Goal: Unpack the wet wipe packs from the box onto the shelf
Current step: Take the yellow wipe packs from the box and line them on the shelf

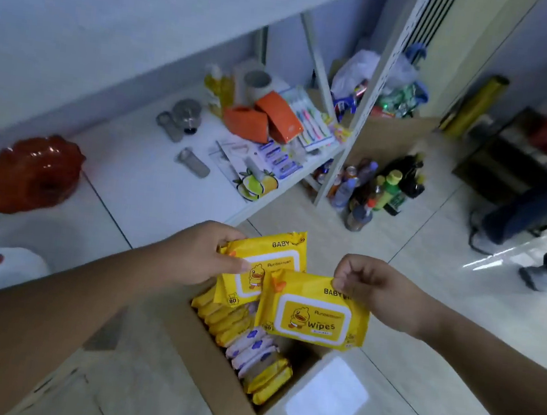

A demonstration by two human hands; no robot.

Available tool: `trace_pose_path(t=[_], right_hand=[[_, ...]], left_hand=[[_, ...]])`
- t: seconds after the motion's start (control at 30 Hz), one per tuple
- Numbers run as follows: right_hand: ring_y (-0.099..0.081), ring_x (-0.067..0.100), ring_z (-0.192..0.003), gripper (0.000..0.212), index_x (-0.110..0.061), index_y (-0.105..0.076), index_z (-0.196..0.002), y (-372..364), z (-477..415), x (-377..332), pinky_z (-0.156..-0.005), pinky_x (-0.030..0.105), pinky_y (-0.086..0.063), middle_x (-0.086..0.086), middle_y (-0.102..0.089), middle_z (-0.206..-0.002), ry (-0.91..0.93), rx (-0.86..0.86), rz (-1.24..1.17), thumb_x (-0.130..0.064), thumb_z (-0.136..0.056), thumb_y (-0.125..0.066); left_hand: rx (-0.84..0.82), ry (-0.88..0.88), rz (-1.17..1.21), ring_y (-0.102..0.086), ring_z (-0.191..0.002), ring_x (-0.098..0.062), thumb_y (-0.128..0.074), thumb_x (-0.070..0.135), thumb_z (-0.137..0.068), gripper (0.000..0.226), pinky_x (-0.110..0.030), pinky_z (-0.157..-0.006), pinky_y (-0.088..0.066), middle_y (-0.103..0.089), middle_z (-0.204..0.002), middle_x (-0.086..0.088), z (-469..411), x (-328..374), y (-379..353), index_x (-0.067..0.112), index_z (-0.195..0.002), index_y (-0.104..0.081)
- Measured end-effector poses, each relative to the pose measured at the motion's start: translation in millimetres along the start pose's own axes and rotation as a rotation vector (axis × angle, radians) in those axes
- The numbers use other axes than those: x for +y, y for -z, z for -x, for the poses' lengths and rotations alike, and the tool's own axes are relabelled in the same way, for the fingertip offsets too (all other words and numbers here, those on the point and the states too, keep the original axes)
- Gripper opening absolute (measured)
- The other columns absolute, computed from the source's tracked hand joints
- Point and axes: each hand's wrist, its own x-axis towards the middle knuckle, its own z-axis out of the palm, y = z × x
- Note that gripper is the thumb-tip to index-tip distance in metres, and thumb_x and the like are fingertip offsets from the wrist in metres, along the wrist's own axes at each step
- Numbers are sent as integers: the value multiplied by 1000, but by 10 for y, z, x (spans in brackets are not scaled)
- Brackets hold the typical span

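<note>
The right hand (370, 286) pinches one pack (315, 319) by its corner; hanging below that thin grip, it could slip into the box (211, 353). The left hand (203, 255) clasps a second pack (267, 261).

"BABY", "Wipes" on near yellow pack (314, 317); "BABY", "80" on far yellow pack (269, 258)

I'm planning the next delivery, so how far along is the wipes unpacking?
Barely started, it seems: no wipe packs show on the shelf. In hand: the left hand grips the upper yellow pack and the right hand pinches the lower yellow pack by its top edge, both above the box. Left: the remaining packs, yellow and white, stand in rows inside the box.
</note>
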Motion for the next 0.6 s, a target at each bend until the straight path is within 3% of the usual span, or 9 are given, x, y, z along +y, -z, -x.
trace_pose_path(t=[0.07,0.2,0.33,0.47,0.6], right_hand=[[-42,15,-63,15,-11,-61,-83,205,288,-503,-55,26,-32,-3,-50,-65,54,11,-31,-10,-98,-62],[-41,20,-68,11,-22,-64,-79,485,694,-1480,-57,26,-32,7,-49,-73,170,34,-9,-27,-88,-62],[-41,20,-66,20,-9,-60,-83,597,986,-2498,-56,25,-32,10,-47,-73,297,-27,18,-25,-95,-65],[-45,8,-53,20,1,-55,-84,508,1106,-3359,-49,17,-36,3,-48,-65,432,-102,34,-11,-99,-59],[-40,20,-63,21,-6,-58,-81,90,1098,-4089,-56,31,-32,8,-46,-69,557,-155,81,-18,-97,-61]], left_hand=[[18,-23,-38,-74,-89,-29,-80,43,-73,36,-53,-85,-58,-77,-94,-8,299,494,313,21,-101,-75],[61,-70,-146,-70,-81,-11,-76,53,-72,26,-44,-82,-56,-76,-87,5,940,1372,896,36,-93,-73],[185,-97,-239,-63,-72,-9,-74,44,-76,27,-35,-73,-49,-72,-81,-3,1760,2094,1448,21,-91,-72],[343,-83,-231,-64,-77,-10,-75,48,-74,31,-38,-77,-52,-73,-92,-8,2679,2364,1817,25,-94,-72],[495,-42,-140,-66,-80,-10,-78,33,-84,11,-33,-77,-52,-74,-88,-2,3650,2184,2008,26,-90,-72]])
